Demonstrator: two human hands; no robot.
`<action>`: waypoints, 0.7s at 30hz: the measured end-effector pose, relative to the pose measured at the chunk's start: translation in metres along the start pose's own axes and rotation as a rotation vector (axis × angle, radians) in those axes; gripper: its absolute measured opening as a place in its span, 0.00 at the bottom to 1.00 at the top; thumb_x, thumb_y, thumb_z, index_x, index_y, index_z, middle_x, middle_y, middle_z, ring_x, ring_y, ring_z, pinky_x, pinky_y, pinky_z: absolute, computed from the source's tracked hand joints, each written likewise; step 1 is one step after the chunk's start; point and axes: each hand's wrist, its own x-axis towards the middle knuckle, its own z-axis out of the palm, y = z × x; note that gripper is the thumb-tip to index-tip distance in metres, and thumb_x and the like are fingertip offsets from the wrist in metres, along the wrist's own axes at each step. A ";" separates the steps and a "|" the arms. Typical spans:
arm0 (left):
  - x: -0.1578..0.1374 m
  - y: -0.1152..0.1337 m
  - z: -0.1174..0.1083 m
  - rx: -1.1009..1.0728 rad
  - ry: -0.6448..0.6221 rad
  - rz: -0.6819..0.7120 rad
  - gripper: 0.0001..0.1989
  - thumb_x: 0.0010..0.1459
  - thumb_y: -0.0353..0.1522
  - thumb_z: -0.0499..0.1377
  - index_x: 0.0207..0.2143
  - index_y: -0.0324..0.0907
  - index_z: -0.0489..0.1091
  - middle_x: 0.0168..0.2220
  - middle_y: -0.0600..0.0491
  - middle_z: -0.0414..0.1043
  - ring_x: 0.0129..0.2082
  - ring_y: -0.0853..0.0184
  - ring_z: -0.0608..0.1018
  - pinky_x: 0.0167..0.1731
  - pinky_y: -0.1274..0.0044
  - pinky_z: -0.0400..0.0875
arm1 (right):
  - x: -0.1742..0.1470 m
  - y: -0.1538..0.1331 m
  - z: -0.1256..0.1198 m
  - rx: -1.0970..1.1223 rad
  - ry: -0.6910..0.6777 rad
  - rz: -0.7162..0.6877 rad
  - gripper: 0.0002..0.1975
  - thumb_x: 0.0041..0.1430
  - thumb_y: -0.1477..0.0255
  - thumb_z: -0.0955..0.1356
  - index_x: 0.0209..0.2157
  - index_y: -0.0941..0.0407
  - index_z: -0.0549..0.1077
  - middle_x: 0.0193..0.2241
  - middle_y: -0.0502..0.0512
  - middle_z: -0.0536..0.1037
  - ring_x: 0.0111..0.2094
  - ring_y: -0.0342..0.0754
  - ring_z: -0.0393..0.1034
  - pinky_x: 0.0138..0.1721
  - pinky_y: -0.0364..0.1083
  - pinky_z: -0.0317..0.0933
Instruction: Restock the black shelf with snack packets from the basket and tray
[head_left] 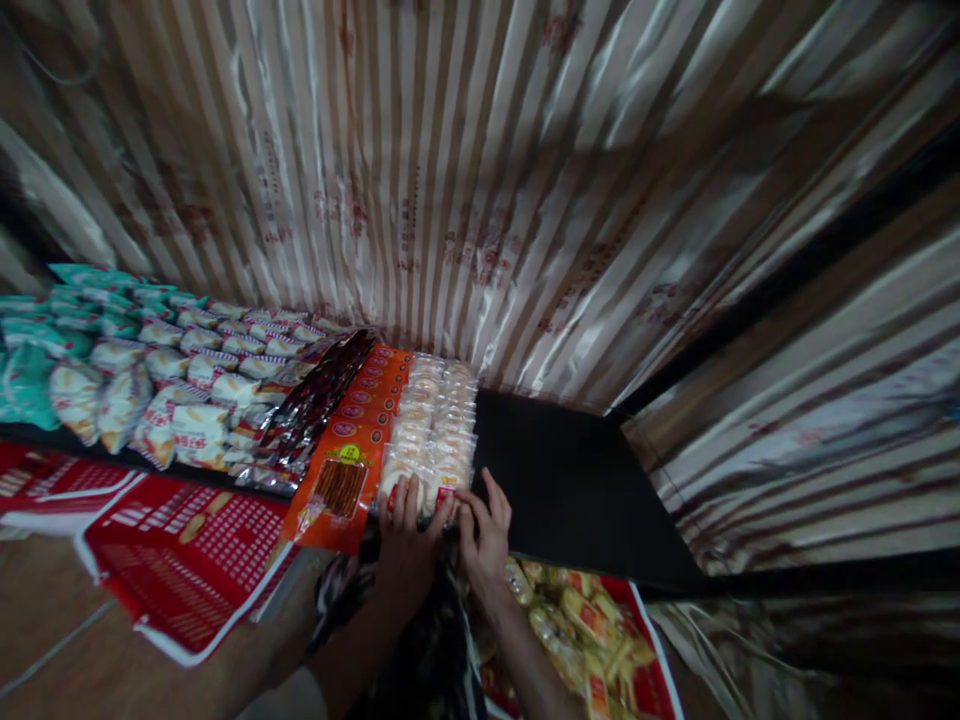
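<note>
Two columns of clear packets of pale round crackers (431, 430) stand in a tight row on a black shelf (574, 490). At their front end, my left hand (409, 540) lies with fingers stretched over the nearest packet on the left. My right hand (486, 535) touches the front right packet, its fingers spread and some raised along the right side of the column. The thumb side of each hand faces the other. Directly left of the crackers lie flat orange snack bags (349, 450) with a picture of brown sticks.
Further left on the shelf are dark shiny bags (319, 400), white snack bags (199, 430) and green bags (30, 385). Red baskets (187, 560) sit below, one holding yellowish wrapped packets (570, 630). A striped plastic sheet (420, 180) hangs behind, with a black post (750, 310) at right.
</note>
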 end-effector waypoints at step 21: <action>0.002 0.000 0.010 0.014 0.067 0.036 0.31 0.53 0.42 0.58 0.59 0.48 0.59 0.59 0.41 0.59 0.63 0.45 0.52 0.59 0.51 0.44 | 0.117 -0.014 0.028 -0.329 -0.304 -0.243 0.24 0.64 0.62 0.57 0.59 0.53 0.61 0.64 0.57 0.52 0.66 0.58 0.36 0.61 0.63 0.38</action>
